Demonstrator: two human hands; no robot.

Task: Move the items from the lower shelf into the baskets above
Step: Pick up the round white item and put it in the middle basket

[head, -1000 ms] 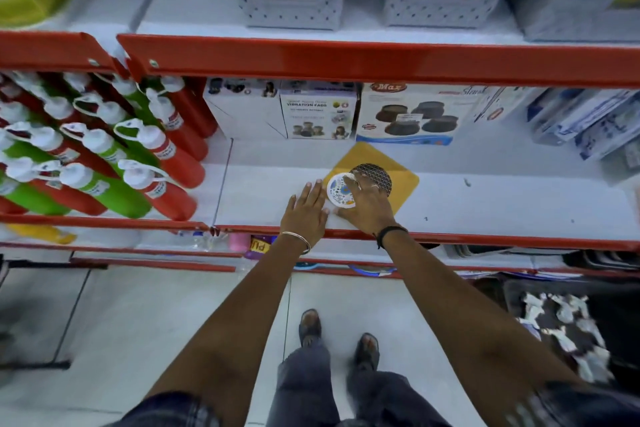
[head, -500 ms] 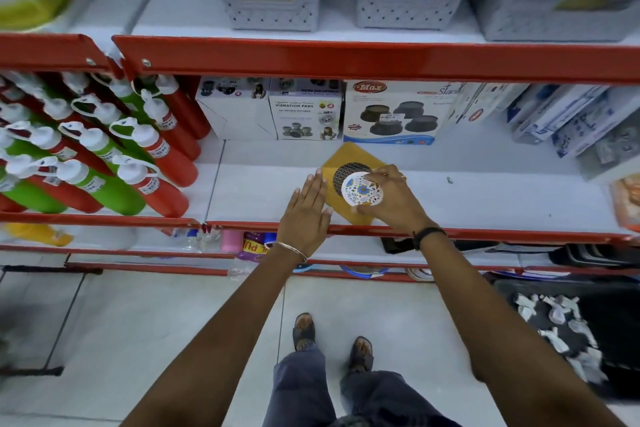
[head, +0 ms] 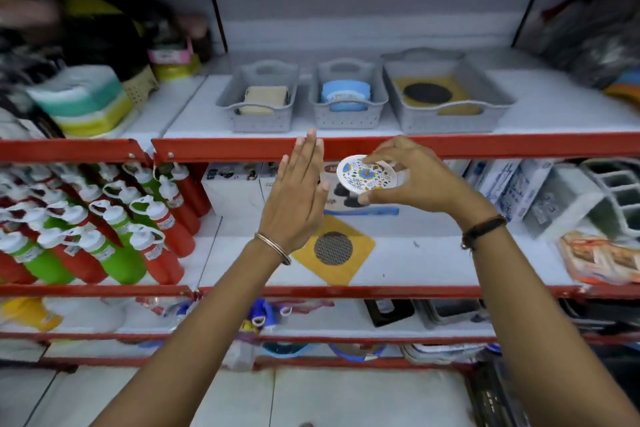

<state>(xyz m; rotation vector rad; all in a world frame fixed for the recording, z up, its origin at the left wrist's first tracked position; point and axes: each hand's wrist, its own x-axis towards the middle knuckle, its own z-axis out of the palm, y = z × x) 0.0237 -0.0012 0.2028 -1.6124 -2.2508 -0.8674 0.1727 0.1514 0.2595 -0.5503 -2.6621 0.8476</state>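
One round, glossy patterned dish (head: 367,176) pinched in right hand (head: 415,180).

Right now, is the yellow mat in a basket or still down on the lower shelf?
On the shelf: yellow mat lies flat below the left hand, under the baskets.

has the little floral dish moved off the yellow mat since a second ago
Yes. The floral dish, pinched in the right hand, is now up near the red shelf edge, well above the yellow mat it lay on.

Patterned round dish (head: 366,176) pinched in right hand (head: 412,180), flat left hand (head: 298,194) beside, below grey baskets (head: 346,114).
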